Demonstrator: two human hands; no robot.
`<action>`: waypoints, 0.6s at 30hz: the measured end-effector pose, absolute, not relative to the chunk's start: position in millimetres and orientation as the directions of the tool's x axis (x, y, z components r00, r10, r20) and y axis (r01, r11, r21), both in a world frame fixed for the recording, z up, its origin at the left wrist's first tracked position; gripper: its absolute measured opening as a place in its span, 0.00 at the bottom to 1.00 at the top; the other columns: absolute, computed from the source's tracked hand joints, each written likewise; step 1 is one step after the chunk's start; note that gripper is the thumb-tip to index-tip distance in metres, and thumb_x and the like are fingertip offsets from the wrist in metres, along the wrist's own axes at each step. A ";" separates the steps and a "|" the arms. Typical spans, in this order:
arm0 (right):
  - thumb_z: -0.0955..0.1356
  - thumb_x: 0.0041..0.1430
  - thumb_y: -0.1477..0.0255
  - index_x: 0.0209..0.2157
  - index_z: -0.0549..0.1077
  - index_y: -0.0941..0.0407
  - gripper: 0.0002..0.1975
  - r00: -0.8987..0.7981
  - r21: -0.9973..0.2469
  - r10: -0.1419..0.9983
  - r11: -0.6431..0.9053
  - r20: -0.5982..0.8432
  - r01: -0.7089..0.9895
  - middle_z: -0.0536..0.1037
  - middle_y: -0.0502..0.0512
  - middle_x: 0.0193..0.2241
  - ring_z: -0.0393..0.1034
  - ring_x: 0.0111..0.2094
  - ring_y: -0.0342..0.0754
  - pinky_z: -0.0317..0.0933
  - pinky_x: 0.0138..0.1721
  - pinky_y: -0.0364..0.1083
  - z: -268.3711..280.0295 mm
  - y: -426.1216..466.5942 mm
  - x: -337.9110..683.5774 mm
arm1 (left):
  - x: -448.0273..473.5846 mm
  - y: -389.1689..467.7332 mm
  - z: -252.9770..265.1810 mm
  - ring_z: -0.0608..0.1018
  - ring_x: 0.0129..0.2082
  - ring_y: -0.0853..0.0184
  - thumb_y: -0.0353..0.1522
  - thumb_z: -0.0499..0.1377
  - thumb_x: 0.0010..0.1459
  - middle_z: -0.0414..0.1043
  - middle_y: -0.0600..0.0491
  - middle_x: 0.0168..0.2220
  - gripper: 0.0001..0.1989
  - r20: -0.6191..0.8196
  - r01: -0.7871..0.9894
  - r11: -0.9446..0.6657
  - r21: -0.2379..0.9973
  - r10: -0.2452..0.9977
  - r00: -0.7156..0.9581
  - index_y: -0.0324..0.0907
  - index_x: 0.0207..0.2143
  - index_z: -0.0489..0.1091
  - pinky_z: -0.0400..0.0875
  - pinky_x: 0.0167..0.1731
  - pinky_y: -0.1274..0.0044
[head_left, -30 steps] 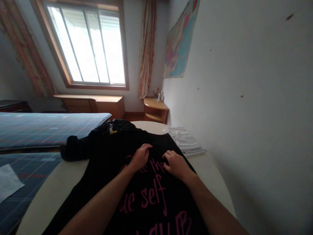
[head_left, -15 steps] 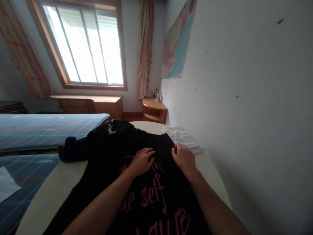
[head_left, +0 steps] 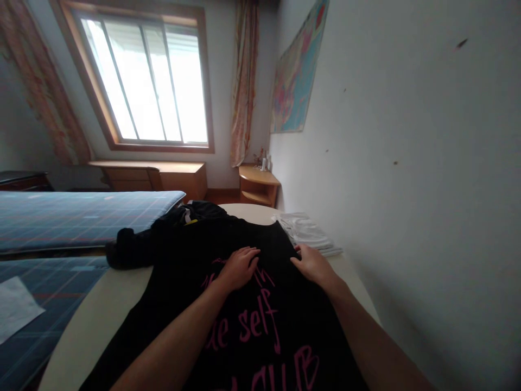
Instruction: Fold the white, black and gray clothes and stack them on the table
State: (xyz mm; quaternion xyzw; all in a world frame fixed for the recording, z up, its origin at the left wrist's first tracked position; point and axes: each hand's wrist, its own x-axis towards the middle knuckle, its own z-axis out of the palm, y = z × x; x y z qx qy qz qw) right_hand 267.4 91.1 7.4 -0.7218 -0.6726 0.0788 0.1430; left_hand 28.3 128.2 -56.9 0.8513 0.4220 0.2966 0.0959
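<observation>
A black shirt (head_left: 260,233) with pink lettering lies spread over a round, pale table (head_left: 109,304). My left hand (head_left: 241,266) rests on the shirt's upper middle, palm down, its fingers stretched out over the cloth. At the shirt's right edge my right hand (head_left: 315,263) is closed, thumb and fingers pinching the black fabric. Just beyond it sits a folded stack of white cloth (head_left: 307,231). Dark bunched clothing (head_left: 130,247) lies at the shirt's far left.
On the left, blue plaid mattresses (head_left: 81,217) come close to the table, with a white sheet of paper or cloth (head_left: 18,307) on the lower one. A white wall (head_left: 427,217) runs along the right. Wooden cabinets (head_left: 183,176) stand below the window.
My right hand has shifted slightly down and right along the shirt's edge, its fingers now turned around the fabric. The left hand stays in nearly the same spot. The view has tilted slightly.
</observation>
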 end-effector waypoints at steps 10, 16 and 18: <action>0.67 0.49 0.83 0.59 0.64 0.59 0.33 -0.333 -0.533 0.931 0.358 0.148 0.767 0.71 0.62 0.55 0.67 0.55 0.50 0.57 0.57 0.46 13.7 47.7 190.8 | 20.0 126.3 -47.8 0.74 0.55 0.62 0.39 0.40 0.71 0.72 0.48 0.56 0.24 0.473 0.580 -0.506 0.638 0.852 0.224 0.43 0.63 0.62 0.67 0.56 0.69; 0.70 0.54 0.72 0.48 0.71 0.59 0.18 -0.202 -0.392 0.979 0.177 -0.023 0.903 0.78 0.60 0.41 0.74 0.40 0.52 0.62 0.41 0.46 13.8 30.6 197.3 | 22.8 131.1 -52.8 0.74 0.55 0.61 0.39 0.43 0.70 0.74 0.47 0.54 0.23 0.445 0.638 -0.493 0.592 0.859 0.252 0.41 0.55 0.72 0.66 0.57 0.69; 0.69 0.58 0.69 0.40 0.74 0.57 0.09 -0.167 -0.333 0.983 0.133 -0.077 0.934 0.79 0.58 0.35 0.74 0.36 0.52 0.59 0.35 0.46 14.2 27.9 199.5 | 24.6 131.5 -54.6 0.73 0.56 0.60 0.39 0.44 0.70 0.73 0.45 0.55 0.23 0.438 0.666 -0.486 0.566 0.861 0.257 0.40 0.55 0.72 0.65 0.58 0.68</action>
